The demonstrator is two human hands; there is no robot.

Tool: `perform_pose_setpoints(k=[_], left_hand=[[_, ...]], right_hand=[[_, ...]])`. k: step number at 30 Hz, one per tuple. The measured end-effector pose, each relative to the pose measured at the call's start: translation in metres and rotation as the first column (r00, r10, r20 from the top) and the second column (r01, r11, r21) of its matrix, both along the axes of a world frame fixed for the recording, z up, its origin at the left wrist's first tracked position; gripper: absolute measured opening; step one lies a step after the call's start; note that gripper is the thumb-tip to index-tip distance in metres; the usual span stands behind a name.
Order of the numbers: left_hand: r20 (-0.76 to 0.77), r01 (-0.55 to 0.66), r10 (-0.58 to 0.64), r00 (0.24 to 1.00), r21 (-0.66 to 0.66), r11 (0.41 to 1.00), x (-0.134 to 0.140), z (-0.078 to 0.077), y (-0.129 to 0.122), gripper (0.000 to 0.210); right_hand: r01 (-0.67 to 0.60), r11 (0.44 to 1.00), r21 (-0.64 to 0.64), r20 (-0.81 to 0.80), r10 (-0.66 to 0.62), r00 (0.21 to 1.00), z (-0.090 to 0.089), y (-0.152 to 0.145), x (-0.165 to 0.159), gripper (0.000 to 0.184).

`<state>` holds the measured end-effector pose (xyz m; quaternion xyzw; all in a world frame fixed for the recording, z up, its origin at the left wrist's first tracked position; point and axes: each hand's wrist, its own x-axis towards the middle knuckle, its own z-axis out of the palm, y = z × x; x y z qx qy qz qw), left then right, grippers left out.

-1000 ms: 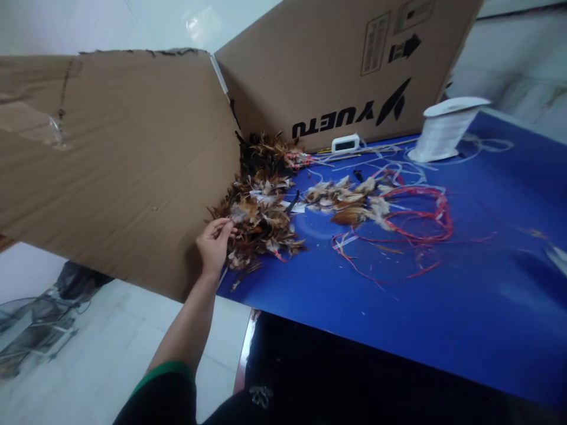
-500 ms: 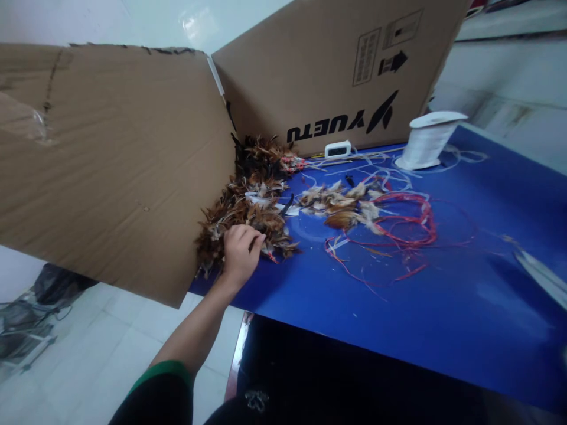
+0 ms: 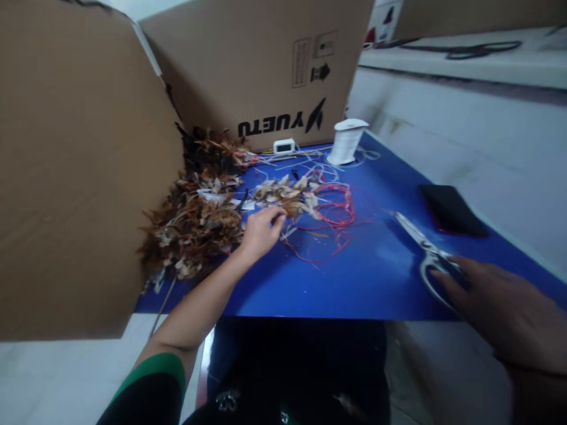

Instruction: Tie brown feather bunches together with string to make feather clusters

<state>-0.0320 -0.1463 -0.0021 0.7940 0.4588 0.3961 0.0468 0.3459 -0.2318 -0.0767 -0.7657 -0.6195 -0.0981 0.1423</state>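
My left hand point(image 3: 263, 232) is above the blue table with thumb and fingers pinched together, at the near edge of a loose bunch of tan and brown feathers point(image 3: 277, 190). What sits in the pinch, if anything, I cannot make out. A tangle of red string point(image 3: 352, 206) lies just right of these feathers. On the right, my right hand point(image 3: 500, 304) is closed on the handles of a pair of scissors point(image 3: 420, 241), whose blades point away and to the left. Beside my left forearm is a big heap of brown feathers point(image 3: 195, 221).
Cardboard panels point(image 3: 261, 65) stand along the left and back of the blue table point(image 3: 283, 289). A spool of white ribbon point(image 3: 348, 141) and a small white digital device point(image 3: 284, 146) are at the back. A dark phone-like slab point(image 3: 452, 209) lies near the right edge.
My left hand has moved right, from the brown feather heap to the loose feathers. My right hand has come into view holding the scissors. The view has swung right.
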Motion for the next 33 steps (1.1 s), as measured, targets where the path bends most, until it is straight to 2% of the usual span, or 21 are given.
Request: perform_pose_setpoints(k=[2,4,7,10,13,14,17,19,20,24,27,29,31,33], left_hand=[[-0.025,0.014,-0.015,1.0,-0.058,0.998,0.0,-0.012,0.012,0.014],[-0.073,0.039,-0.048,0.996,-0.122,0.992,-0.003,-0.022,0.019,0.015],[-0.164,-0.008,-0.029,0.986,-0.217,0.976,-0.009,-0.03,0.019,0.014],[-0.249,-0.125,0.058,0.967,-0.263,0.957,-0.011,-0.032,0.017,0.015],[-0.32,-0.21,0.119,0.94,-0.268,0.94,-0.01,-0.034,0.016,0.022],[-0.334,-0.224,0.127,0.934,-0.269,0.937,-0.009,-0.034,0.016,0.023],[-0.356,-0.215,0.107,0.928,-0.28,0.936,-0.007,-0.036,0.016,0.019],[-0.357,-0.184,0.074,0.931,-0.286,0.94,-0.007,-0.037,0.017,0.014],[-0.355,-0.171,0.061,0.933,-0.286,0.943,-0.008,-0.038,0.018,0.014],[-0.299,-0.136,0.045,0.953,-0.292,0.947,-0.011,-0.04,0.021,0.013],[-0.182,-0.136,0.081,0.98,-0.312,0.94,-0.013,-0.041,0.024,0.011],[-0.082,-0.131,0.11,0.99,-0.318,0.939,-0.014,-0.041,0.026,0.01],[0.028,-0.11,0.125,0.992,-0.322,0.941,-0.015,-0.042,0.028,0.011],[0.157,-0.073,0.134,0.979,-0.341,0.937,-0.015,-0.042,0.028,0.014]], right_hand=[[-0.033,0.999,-0.013,0.101,0.034,0.994,0.009,-0.001,-0.005,0.036],[-0.058,0.998,0.002,0.168,0.057,0.984,0.022,-0.006,-0.014,0.033],[-0.086,0.984,0.156,0.233,0.048,0.971,0.045,-0.013,-0.036,0.03],[-0.294,0.916,0.271,0.114,0.273,0.955,0.066,-0.007,-0.07,0.031],[-0.559,0.802,0.208,0.025,0.567,0.823,0.081,0.011,-0.111,0.024],[-0.606,0.776,0.173,0.016,0.613,0.79,0.086,0.019,-0.125,0.022],[-0.67,0.743,0.012,-0.007,0.67,0.743,0.099,0.046,-0.162,0.017],[-0.666,0.743,-0.059,-0.052,0.664,0.746,0.107,0.064,-0.181,0.012],[-0.686,0.721,-0.1,-0.09,0.68,0.728,0.109,0.072,-0.188,0.011],[-0.723,0.675,-0.148,-0.272,0.675,0.686,0.104,0.1,-0.205,0.012],[-0.78,0.614,-0.123,-0.405,0.686,0.604,0.088,0.107,-0.208,0.01],[-0.794,0.588,-0.153,-0.446,0.676,0.587,0.076,0.103,-0.208,0.013],[-0.78,0.598,-0.183,-0.421,0.669,0.612,0.066,0.097,-0.21,0.02],[-0.766,0.618,-0.176,-0.37,0.68,0.633,0.061,0.091,-0.212,0.016]])
